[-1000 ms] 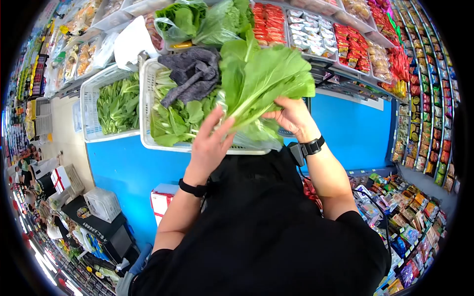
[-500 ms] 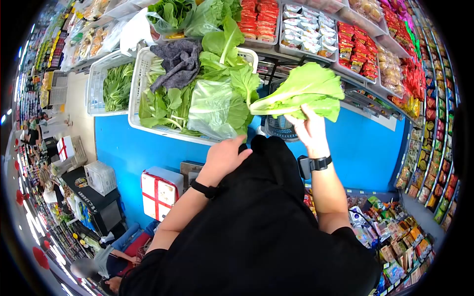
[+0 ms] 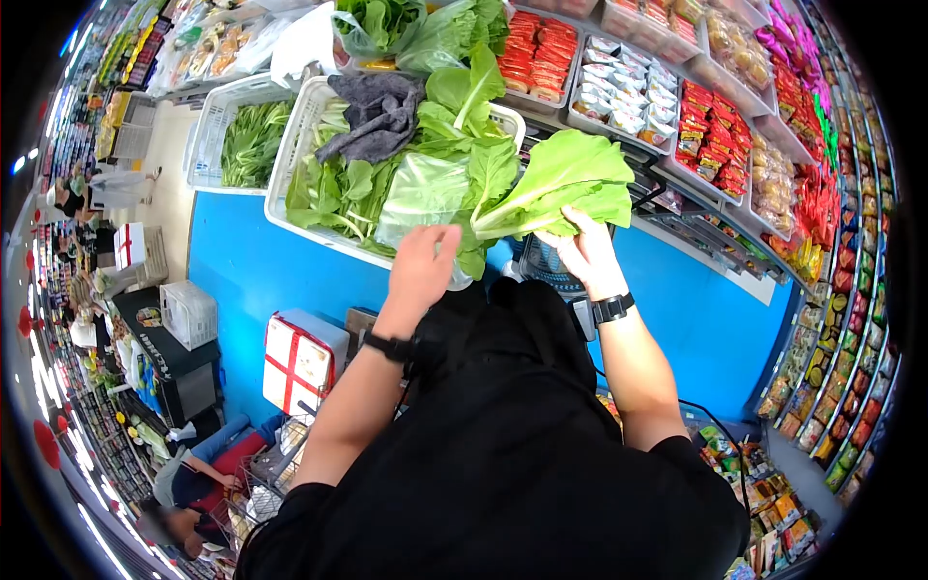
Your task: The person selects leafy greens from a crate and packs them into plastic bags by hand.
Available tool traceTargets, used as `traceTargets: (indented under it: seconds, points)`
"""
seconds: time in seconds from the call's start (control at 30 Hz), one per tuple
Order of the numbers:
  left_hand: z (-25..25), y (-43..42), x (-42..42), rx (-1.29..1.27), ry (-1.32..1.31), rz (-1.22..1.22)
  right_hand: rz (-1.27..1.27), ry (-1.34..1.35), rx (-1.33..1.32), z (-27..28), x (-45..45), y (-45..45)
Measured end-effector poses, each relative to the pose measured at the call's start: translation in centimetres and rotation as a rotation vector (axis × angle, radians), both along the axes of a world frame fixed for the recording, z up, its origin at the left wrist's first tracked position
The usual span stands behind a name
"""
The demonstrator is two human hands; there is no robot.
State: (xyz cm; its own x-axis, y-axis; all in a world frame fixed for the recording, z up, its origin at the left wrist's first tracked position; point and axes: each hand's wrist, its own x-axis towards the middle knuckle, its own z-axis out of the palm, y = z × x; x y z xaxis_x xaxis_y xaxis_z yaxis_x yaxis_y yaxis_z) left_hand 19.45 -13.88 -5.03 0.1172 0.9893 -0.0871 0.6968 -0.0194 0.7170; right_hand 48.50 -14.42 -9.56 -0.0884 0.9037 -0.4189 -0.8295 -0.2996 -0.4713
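My right hand (image 3: 588, 256) is closed round a head of pale green leafy lettuce (image 3: 570, 179), its fingers and thumb gripping the underside. The broad leaves fan up and right, and the stem end points left toward the basket. My left hand (image 3: 421, 269) is at the front rim of the white basket (image 3: 275, 198), fingers stretched out, just below a clear plastic bag (image 3: 420, 193) over greens. Whether its fingertips touch the bag I cannot tell. Loose leafy greens (image 3: 362, 184) fill the basket, and a dark grey cloth (image 3: 372, 116) lies on top.
A second white basket (image 3: 208, 159) of thin greens stands at the left. Bins of red packets (image 3: 713, 140) and white packets (image 3: 623, 92) line the shelf. A box with red tape (image 3: 295, 362) sits on the blue floor (image 3: 232, 261). Another person sits at lower left.
My right hand has moved left with the lettuce, closer to the basket. The left hand has risen, its fingers now pointing upward beside the bag. The whole view has shifted slightly.
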Motion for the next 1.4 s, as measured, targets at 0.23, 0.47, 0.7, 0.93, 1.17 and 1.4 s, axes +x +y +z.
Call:
traceTargets:
  seconds: [0.23,0.47,0.7,0.93,1.17,1.4]
  points:
    - [-2.6,5.0,4.6,-0.442,-0.060,-0.126,0.121,0.065,-0.101,-3.9,-0.2,0.6]
    - [0.2,0.6,4.6,-0.059,-0.103,-0.305,0.345,0.378,0.019,-3.6,-0.1,0.8]
    - [4.7,-0.3,5.2,0.398,0.059,-0.409,0.358,0.439,0.176,-1.2,-1.7,1.9]
    - [8.2,-1.8,6.0,0.731,0.039,-0.580,0.328,0.465,0.490,6.9,0.3,0.9]
    - [7.2,-2.7,4.6,0.748,-0.033,-0.479,0.188,0.387,0.493,6.5,-1.3,0.2]
    - [7.0,-1.3,2.7,0.475,-0.110,-0.327,0.131,0.264,0.180,5.8,-0.8,1.4]
